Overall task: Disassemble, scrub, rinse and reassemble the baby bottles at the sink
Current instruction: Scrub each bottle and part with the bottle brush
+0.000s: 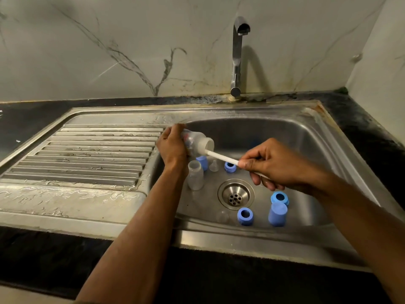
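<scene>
Scrubbing stage — left hand (172,148) grips bottle (197,143), right hand (271,165) pinches brush handle (222,158). Blue rings and caps at 5 o'clock — rinsing, reassembly left.

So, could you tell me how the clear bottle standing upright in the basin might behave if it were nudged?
The clear bottle looks empty and thin-walled, so probably light. It stands tall and narrow on the sink floor, so a push may well tip it. The steel around looks wet, so it might slide or feel slippery.

Blue rings (245,216), a cap (277,214) and a bottle (195,175) crowd the basin (306,137) floor; the ribbed drainboard (98,154) on the left lies open.
</scene>
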